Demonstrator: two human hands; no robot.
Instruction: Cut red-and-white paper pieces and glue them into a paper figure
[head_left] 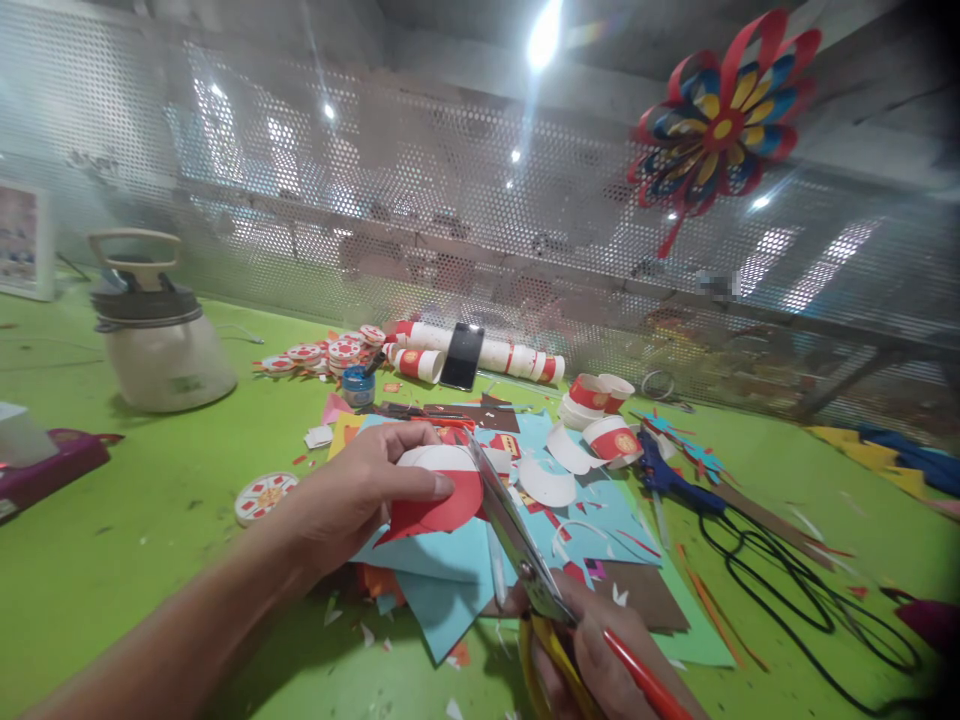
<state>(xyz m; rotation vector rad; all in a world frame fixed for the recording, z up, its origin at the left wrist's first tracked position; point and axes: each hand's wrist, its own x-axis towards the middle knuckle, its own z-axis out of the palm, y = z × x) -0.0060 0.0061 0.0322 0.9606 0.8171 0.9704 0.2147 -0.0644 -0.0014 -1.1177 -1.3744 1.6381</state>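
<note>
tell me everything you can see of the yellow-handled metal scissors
The yellow-handled metal scissors have long silvery blades joined at a round pivot. Their handle, apparently plastic, is in the right hand. They slant forward and left above the blue paper, tips beside the red-and-white paper piece; whether the blades touch it is unclear.

Showing smooth, shiny metal in the blades of the scissors (516, 540) and plastic-looking material in their yellow handle (528, 660). Exhibiting smooth, matt paper in the red piece (466, 500) just left of the scissors and in the light-blue sheets (622, 510) to their right. Bearing a glossy, glass-like face on the phone (463, 355) beyond the scissors. Presenting smooth blue plastic in the glue gun (679, 485) right of the scissors and perforated, metal-looking sheeting in the screen (450, 180) far behind them.
</note>
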